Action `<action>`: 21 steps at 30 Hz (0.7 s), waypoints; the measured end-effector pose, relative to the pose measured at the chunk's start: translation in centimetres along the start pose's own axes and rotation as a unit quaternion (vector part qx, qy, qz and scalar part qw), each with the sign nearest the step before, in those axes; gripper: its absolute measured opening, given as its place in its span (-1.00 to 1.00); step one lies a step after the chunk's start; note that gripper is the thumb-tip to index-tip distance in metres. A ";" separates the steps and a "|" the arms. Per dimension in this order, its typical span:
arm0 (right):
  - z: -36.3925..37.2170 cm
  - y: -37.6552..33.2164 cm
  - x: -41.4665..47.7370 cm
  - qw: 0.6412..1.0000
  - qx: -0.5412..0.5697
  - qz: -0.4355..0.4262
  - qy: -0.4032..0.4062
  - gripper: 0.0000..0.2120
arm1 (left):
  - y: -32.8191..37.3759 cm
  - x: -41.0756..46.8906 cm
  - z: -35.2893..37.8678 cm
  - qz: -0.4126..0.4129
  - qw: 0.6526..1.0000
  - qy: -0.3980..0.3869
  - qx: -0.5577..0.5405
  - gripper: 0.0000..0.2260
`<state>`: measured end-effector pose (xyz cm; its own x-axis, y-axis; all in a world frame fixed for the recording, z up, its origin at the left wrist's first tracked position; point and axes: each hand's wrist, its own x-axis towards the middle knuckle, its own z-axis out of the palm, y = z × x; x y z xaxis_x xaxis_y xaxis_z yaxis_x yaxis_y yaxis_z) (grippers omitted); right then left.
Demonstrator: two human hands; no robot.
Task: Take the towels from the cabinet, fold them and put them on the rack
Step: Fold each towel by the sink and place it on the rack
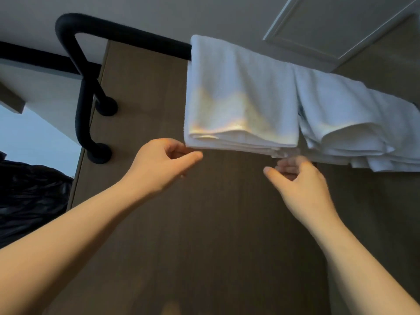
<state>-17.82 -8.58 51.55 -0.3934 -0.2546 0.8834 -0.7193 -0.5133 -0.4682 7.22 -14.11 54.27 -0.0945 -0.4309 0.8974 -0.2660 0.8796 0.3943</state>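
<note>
A folded white towel [241, 94] hangs over the black rack bar [127, 32], seen from below. A second white towel [354, 119] hangs beside it on the right, looser and bunched at its lower edge. My left hand [163, 162] is just under the first towel's lower left corner, with thumb and curled fingers slightly apart and nothing clearly pinched between them. My right hand [300, 185] is below the towel's lower right corner, its fingers spread and blurred, close to the hem.
The rack's black tube bends down to two round wall mounts [100, 153] on a brown wooden panel [204, 223]. A black plastic bag [29, 196] is at the left. A white ceiling panel [336, 26] is above on the right.
</note>
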 end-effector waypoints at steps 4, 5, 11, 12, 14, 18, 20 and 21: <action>-1.0 0.4 -5.2 0.986 -0.123 -0.020 -0.114 -0.83 | -2.9 -4.1 -0.9 0.018 0.987 -0.081 0.136 -0.81; -0.9 0.5 -6.1 0.978 -0.147 -0.019 -0.149 -0.84 | -3.8 -4.9 -1.2 0.010 0.982 -0.111 0.152 -0.82; 0.0 1.2 -14.0 0.926 -0.238 0.025 -0.291 -0.88 | -9.2 -11.9 -1.3 0.002 0.941 -0.256 0.221 -0.79; 0.3 1.6 -15.7 0.908 -0.256 0.039 -0.330 -0.88 | -10.2 -13.5 -1.2 -0.005 0.930 -0.287 0.231 -0.77; 0.5 2.7 -19.7 0.869 -0.286 0.060 -0.400 -0.88 | -11.7 -17.2 -0.7 -0.018 0.904 -0.343 0.253 -0.74; 0.2 4.7 -26.7 0.813 -0.320 0.083 -0.479 -0.84 | -13.1 -24.8 0.5 -0.037 0.872 -0.419 0.251 -0.71; -0.2 5.8 -29.7 0.788 -0.329 0.083 -0.513 -0.81 | -13.6 -28.2 1.3 -0.049 0.855 -0.449 0.256 -0.70; -0.5 6.3 -31.1 0.777 -0.332 0.082 -0.529 -0.80 | -13.7 -29.9 1.6 -0.056 0.844 -0.465 0.262 -0.70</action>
<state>-10.36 -3.52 21.08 -0.0732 -0.9831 0.1678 -0.9839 0.0437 -0.1731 12.11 -13.58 21.70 -0.6875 -0.6915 0.2215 -0.6878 0.7180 0.1068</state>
